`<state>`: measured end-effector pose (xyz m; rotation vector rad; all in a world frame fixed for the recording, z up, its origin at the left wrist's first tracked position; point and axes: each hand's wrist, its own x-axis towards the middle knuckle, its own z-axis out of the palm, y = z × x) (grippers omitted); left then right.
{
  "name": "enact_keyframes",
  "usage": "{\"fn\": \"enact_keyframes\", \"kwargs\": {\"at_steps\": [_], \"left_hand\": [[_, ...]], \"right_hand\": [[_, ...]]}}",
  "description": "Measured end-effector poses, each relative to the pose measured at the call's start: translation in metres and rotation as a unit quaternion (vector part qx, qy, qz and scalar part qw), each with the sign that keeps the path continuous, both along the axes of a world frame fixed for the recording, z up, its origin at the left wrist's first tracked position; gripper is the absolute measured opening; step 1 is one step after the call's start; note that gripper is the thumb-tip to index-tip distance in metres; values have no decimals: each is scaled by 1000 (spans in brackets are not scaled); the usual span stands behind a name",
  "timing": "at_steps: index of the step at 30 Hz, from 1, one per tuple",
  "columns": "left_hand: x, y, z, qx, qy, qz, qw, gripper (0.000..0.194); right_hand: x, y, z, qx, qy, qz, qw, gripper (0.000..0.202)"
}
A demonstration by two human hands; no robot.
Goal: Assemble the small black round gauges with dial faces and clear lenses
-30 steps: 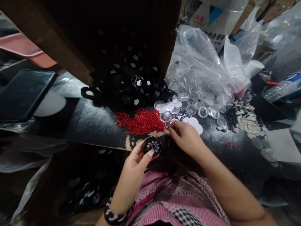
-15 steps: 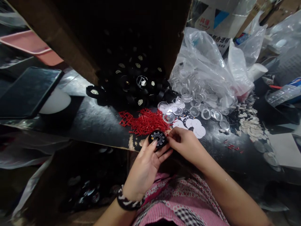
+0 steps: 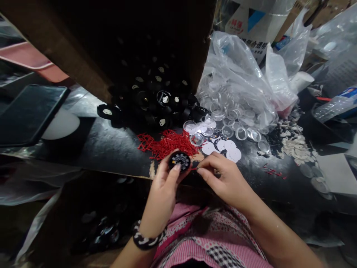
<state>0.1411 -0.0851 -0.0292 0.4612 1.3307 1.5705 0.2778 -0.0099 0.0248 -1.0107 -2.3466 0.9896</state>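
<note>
Resting in the grasp of the left hand (image 3: 160,186), a round black dial unit with white markings (image 3: 181,160) is held near the front edge of a black tabletop (image 3: 117,149), thumb pressed on its face. Just beside it, a thin red needle (image 3: 194,169) is pinched by the right hand (image 3: 224,178). Beyond, small red plastic pointers (image 3: 170,144) are heaped; flat white discs (image 3: 233,154) are scattered rightward.
</note>
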Motion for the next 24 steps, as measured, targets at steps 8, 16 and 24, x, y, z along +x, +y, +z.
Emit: {"fn": "enact_keyframes", "kwargs": {"at_steps": [8,16,24], "left_hand": [[15,2,1,18,-40,-77,996,32],[9,-4,19,-6,75,-66,995,27],[7,-12,20,-36,187,-56,980,22]], "right_hand": [[-1,-1,-2,-7,-33,-13,999,8],[1,-5,2,-32,-10,-20,999,12],[-1,-17,3,-57,-31,-36,997,16]]}}
